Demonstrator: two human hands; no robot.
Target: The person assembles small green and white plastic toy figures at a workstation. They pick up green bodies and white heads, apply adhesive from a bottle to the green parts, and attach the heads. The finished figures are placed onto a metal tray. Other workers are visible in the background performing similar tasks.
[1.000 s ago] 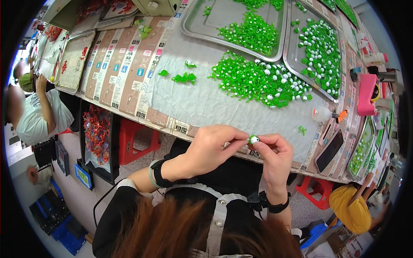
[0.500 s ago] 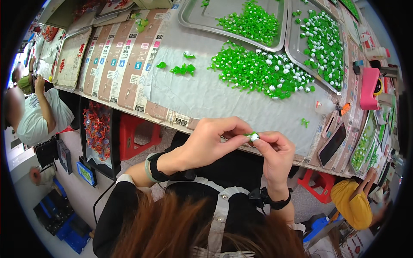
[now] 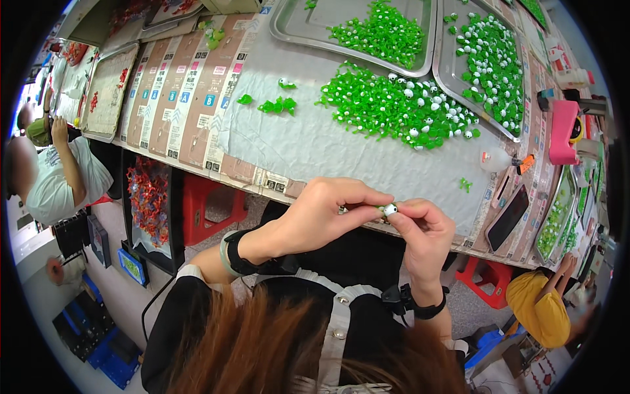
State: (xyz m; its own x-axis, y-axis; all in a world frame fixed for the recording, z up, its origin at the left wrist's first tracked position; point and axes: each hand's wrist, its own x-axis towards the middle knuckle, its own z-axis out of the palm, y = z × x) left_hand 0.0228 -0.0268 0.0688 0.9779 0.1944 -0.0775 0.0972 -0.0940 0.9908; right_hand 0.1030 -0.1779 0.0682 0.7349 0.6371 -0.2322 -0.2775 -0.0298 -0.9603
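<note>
Over the table's front edge, my left hand [image 3: 341,207] and my right hand [image 3: 423,226] meet at a small green plastic figure with a white, dark-spotted head [image 3: 390,209]. Thumb and forefinger of each hand pinch it; the left fingers cover most of the green part, while the white head shows between the two hands. Beyond my hands, a heap of similar green and white pieces [image 3: 400,108] lies on the pale sheet [image 3: 289,144]. Several loose green pieces [image 3: 278,106] lie to the left of the heap, and one green piece [image 3: 464,185] to the right.
Two metal trays [image 3: 295,33] with green pieces stand at the back. A clear bottle with an orange tip [image 3: 497,159], a dark phone [image 3: 507,218] and a pink tape dispenser [image 3: 563,134] are on the right. Co-workers sit at left and right; red stools [image 3: 205,207] stand under the table.
The left thumb and forefinger have closed further over the green part of the figure. Both hands have barely shifted; the heap and trays look the same.
</note>
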